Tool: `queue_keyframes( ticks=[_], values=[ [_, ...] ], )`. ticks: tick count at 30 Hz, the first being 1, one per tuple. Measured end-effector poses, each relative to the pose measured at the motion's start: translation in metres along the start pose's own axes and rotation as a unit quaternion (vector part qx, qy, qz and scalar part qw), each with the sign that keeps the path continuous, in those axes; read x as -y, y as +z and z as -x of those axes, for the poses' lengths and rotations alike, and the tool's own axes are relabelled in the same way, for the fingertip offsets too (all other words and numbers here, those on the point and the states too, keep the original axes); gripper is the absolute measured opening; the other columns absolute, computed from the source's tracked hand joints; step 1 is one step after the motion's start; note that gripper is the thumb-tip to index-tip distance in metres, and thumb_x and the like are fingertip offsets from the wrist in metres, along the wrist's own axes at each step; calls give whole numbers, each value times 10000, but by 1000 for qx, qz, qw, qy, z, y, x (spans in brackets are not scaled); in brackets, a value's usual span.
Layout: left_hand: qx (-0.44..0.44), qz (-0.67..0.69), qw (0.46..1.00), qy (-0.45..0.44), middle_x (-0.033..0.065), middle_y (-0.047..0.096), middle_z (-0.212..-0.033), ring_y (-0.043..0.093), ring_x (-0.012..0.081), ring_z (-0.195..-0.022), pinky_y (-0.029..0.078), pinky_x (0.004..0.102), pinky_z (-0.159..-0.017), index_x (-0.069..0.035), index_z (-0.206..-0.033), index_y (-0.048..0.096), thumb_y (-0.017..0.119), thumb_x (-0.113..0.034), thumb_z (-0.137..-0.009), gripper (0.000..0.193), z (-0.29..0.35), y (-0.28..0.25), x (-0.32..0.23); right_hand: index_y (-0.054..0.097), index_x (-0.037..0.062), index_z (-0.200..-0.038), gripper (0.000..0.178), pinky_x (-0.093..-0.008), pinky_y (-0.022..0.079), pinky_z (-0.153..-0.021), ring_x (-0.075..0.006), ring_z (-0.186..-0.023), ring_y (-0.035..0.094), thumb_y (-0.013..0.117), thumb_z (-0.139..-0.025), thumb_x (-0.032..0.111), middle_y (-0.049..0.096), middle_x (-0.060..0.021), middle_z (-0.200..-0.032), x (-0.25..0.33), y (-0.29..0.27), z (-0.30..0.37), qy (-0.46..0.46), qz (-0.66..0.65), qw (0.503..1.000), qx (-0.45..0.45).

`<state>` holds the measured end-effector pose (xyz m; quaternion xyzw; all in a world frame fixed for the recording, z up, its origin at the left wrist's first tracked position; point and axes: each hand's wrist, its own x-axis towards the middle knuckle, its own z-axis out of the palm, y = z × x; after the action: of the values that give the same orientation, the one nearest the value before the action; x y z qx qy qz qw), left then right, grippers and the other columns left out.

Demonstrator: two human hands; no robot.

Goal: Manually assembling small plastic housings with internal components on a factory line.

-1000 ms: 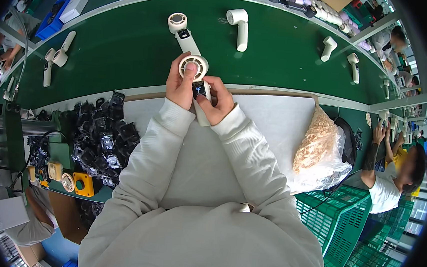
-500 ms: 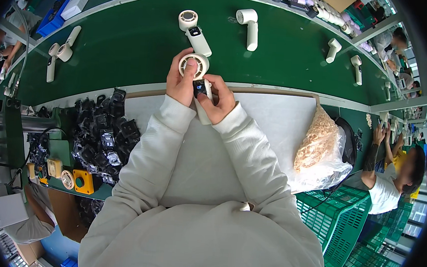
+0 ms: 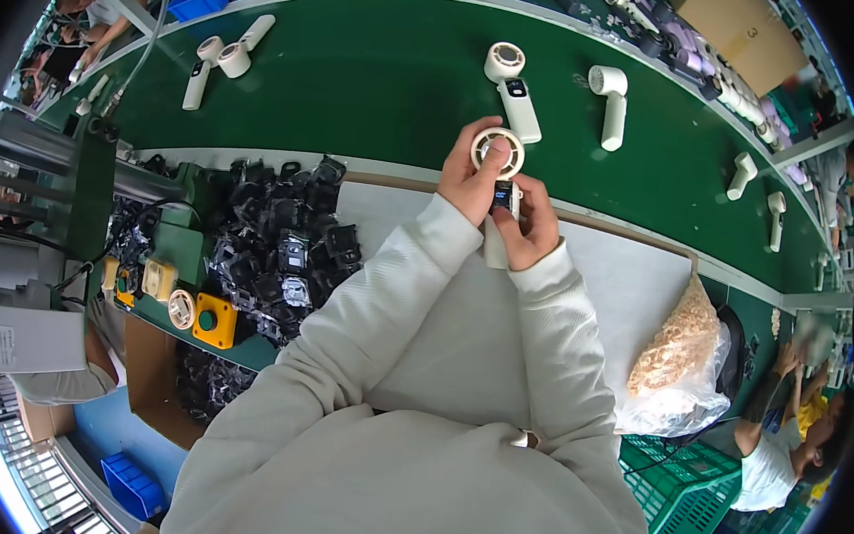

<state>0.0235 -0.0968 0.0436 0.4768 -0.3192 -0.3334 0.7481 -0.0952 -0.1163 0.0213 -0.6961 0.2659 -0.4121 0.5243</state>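
Beyond the held fan [image 3: 503,193], green surface [image 3: 361,91]

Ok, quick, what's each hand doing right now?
Left hand: closed, holding the off-white handheld fan by its head.
Right hand: closed, holding the same fan by its handle.

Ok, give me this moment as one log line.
fan: in both hands | left hand: at head, thumb over front | right hand: at handle | black parts: heaped left | bag: right
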Motion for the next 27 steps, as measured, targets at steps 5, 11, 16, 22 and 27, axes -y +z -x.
queue_keyframes(
  ticks=[5, 11, 16, 22, 27],
  values=[
    [2, -10, 1000, -26, 83, 596, -1064, 563, 141, -900, 469, 252, -823, -70, -1287, 484, 559, -206, -964, 359, -1, -3, -3, 515, 32, -1195, 429, -276, 513, -717, -206, -798, 621, 567, -779, -55, 644, -131, -987, 1, 2, -1, 18, 10, 1000, 12],
    [10, 31, 999, -7, 87, 587, -1074, 562, 142, -898, 470, 249, -820, -72, -1303, 464, 554, -211, -965, 376, -1, -3, 1, 511, 31, -1200, 430, -276, 511, -717, -204, -799, 619, 566, -782, -54, 643, -134, -994, -5, 0, -2, 7, 7, 1000, 10],
    [4, -18, 1000, -7, 95, 581, -1083, 560, 144, -908, 470, 253, -826, -71, -1310, 455, 549, -225, -969, 386, 1, 0, 0, 514, 33, -1195, 425, -278, 509, -717, -203, -803, 619, 569, -782, -50, 644, -134, -992, -2, -1, -2, -4, 11, 1000, 12],
    [12, -12, 1000, -24, 110, 570, -1110, 553, 163, -955, 461, 273, -866, -63, -1320, 446, 548, -233, -971, 401, 3, -4, -5, 517, 33, -1191, 419, -282, 506, -733, -202, -819, 618, 567, -783, -49, 647, -135, -997, -2, 1, 0, 25, 14, 1000, 10],
    [-14, 25, 1000, 0, 126, 557, -1157, 550, 190, -1017, 450, 293, -908, -42, -1360, 403, 543, -226, -973, 451, 4, 3, 11, 518, 34, -1204, 429, -274, 500, -750, -197, -825, 617, 570, -786, -47, 649, -131, -999, -4, 1, -5, 39, -17, 999, -12]
  ],
)
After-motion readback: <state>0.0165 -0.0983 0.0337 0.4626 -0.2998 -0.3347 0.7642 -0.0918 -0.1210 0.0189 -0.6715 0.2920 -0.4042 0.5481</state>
